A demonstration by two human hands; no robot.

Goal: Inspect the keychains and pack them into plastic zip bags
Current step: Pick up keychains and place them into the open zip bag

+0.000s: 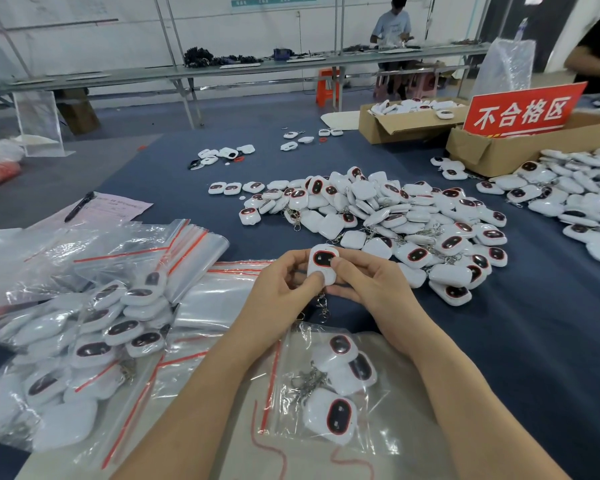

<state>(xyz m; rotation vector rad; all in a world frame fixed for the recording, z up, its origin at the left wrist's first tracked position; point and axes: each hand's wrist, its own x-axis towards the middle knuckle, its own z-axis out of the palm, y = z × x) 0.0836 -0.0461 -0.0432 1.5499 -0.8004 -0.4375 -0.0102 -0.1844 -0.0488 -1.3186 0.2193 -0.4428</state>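
Both hands hold one white keychain (321, 264) with a dark red-rimmed window, face up above the table. My left hand (284, 282) grips its left side with the thumb on its lower face; my right hand (371, 284) pinches its right side, thumb on the window. Its metal chain (322, 306) hangs below. A clear zip bag (312, 386) with three keychains inside lies between my forearms. A big pile of loose keychains (388, 220) lies just beyond my hands.
Filled zip bags (94, 341) and a stack of empty zip bags (174, 251) lie at the left. Another keychain heap (575, 199), two cardboard boxes (499, 150) and a red sign (523, 109) stand at the right. A pen (80, 206) lies on pink paper.
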